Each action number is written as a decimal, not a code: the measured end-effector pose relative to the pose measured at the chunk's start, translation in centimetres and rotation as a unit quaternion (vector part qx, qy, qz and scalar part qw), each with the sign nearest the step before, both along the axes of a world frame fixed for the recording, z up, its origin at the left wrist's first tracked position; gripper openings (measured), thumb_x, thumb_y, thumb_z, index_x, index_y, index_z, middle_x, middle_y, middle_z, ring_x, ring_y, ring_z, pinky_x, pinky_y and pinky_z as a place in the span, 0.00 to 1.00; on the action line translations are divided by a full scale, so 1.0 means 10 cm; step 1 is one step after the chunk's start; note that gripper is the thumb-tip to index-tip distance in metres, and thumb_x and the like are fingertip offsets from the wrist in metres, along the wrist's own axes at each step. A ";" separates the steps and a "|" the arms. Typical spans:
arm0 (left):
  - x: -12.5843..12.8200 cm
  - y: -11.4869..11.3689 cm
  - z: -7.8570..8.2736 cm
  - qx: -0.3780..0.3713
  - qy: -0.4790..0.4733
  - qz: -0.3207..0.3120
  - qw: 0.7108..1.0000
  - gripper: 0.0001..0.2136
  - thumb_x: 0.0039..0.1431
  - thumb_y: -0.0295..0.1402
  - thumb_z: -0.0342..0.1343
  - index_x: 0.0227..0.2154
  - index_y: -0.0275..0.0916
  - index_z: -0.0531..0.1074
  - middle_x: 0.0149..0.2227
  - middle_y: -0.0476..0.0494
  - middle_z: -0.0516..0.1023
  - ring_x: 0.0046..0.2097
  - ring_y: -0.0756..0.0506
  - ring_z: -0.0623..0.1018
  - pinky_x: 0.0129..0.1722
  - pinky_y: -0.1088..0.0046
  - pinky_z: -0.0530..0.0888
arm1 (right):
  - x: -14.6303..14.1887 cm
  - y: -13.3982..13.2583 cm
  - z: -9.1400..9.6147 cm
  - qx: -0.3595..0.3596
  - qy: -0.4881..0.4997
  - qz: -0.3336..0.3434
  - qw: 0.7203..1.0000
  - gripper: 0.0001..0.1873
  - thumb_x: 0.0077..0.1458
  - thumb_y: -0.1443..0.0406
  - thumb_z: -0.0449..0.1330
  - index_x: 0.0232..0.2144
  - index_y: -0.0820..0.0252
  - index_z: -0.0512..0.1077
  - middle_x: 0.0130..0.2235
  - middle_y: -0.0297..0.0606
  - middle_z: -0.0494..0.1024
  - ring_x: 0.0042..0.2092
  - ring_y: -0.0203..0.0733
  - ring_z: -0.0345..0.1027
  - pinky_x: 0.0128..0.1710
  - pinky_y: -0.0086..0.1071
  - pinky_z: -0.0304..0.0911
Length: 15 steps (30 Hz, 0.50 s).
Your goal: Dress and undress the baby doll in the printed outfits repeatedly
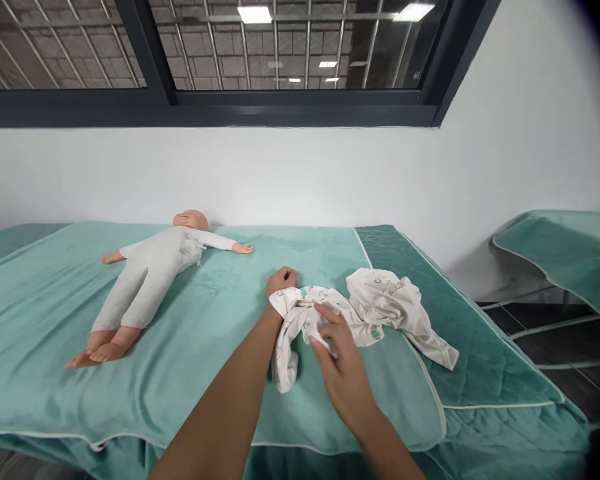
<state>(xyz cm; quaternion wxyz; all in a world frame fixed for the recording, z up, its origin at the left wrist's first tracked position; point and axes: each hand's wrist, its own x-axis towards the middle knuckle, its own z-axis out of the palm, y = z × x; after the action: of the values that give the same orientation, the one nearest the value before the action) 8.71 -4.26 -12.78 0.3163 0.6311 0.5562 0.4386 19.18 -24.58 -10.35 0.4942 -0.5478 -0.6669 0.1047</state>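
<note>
A white baby garment [310,303] with a small coloured print lies bunched on the bed, its right part spread in loose folds. My right hand [343,373] is over its near middle, thumb and fingers pinching the fabric. My left hand [283,279] lies just past the garment's left end, fingers curled into a fist. The cloth's edge rests across my left wrist, and nothing shows in that fist. To the left, a baby doll [155,267] in a white bodysuit lies on its back, arms spread and feet bare.
A light green blanket [215,373] covers a darker green quilted mattress cover [480,373]. A white wall [300,173] and a dark-framed window [300,110] stand behind. At right, another green cover [565,247] hangs beside a bare metal bed frame [555,333].
</note>
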 end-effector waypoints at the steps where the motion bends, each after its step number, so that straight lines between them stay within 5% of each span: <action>1: 0.00 0.00 0.00 0.002 0.007 -0.001 1.000 0.09 0.55 0.37 0.52 0.26 0.41 0.75 0.23 0.50 0.76 0.27 0.49 0.73 0.29 0.74 0.66 | -0.11 0.04 -0.02 -0.021 -0.009 0.005 1.000 0.11 0.63 0.62 0.56 0.48 0.53 0.66 0.66 0.43 0.62 0.68 0.50 0.52 0.65 0.54 0.50; 5: 0.00 0.01 -0.02 0.005 0.032 0.003 0.999 0.10 0.57 0.36 0.51 0.27 0.41 0.76 0.24 0.49 0.77 0.28 0.49 0.73 0.30 0.74 0.66 | -0.35 0.28 -0.10 -0.073 -0.102 -0.040 0.991 0.45 0.50 0.58 0.68 0.65 0.59 0.53 0.63 0.52 0.65 0.65 0.61 0.56 0.63 0.58 0.49; 9: -0.01 -0.01 0.00 0.004 0.067 0.001 0.998 0.10 0.59 0.37 0.51 0.29 0.42 0.76 0.26 0.49 0.79 0.28 0.49 0.74 0.29 0.75 0.65 | -0.30 0.42 -0.01 -0.133 -0.160 -0.066 0.976 0.25 0.55 0.68 0.60 0.56 0.57 0.67 0.49 0.46 0.76 0.50 0.54 0.69 0.50 0.46 0.60; 15: 0.04 -0.12 0.07 0.051 0.178 -0.017 0.982 0.10 0.62 0.36 0.49 0.37 0.45 0.76 0.36 0.46 0.81 0.37 0.45 0.77 0.36 0.71 0.66 | 0.12 0.03 0.26 -0.143 0.020 0.128 0.981 0.05 0.51 0.70 0.58 0.29 0.56 0.72 0.33 0.34 0.75 0.36 0.41 0.70 0.38 0.33 0.64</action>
<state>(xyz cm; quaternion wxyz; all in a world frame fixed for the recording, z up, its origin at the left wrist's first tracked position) 9.08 -5.43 -12.07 0.1865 0.7238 0.5697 0.3417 20.41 -24.29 -7.75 0.4067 -0.5208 -0.6995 0.2723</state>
